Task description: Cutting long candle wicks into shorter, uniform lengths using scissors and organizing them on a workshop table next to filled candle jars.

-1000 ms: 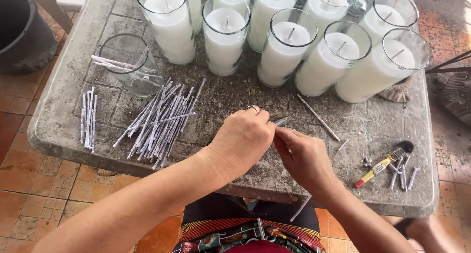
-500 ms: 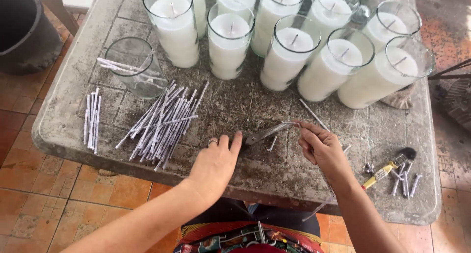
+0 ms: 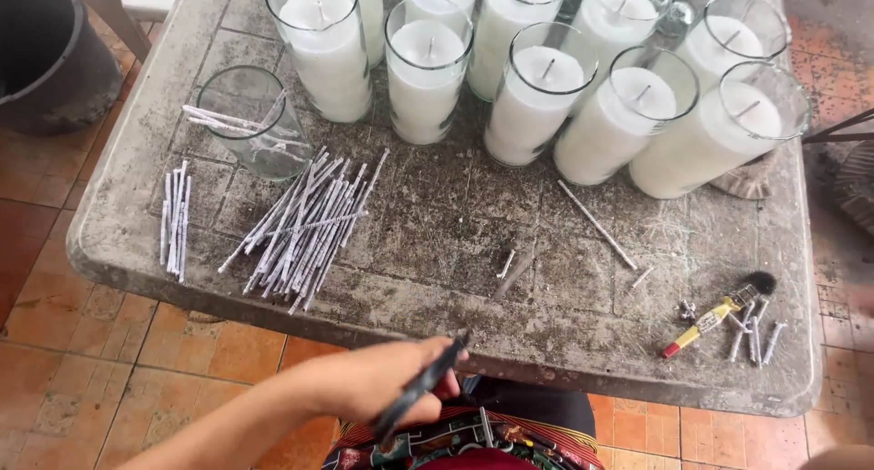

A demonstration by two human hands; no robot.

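- While the left hand (image 3: 382,383) grips the dark scissors (image 3: 421,388) below the surface (image 3: 564,315) edge, keep blades pointed away from the lap.
- Right hand: out of view; state unknown.

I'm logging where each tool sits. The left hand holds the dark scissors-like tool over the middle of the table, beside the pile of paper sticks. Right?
Not quite. In the head view the left hand holds the dark scissors-like tool off the table's near edge, by the person's lap, well apart from the pile of paper sticks.
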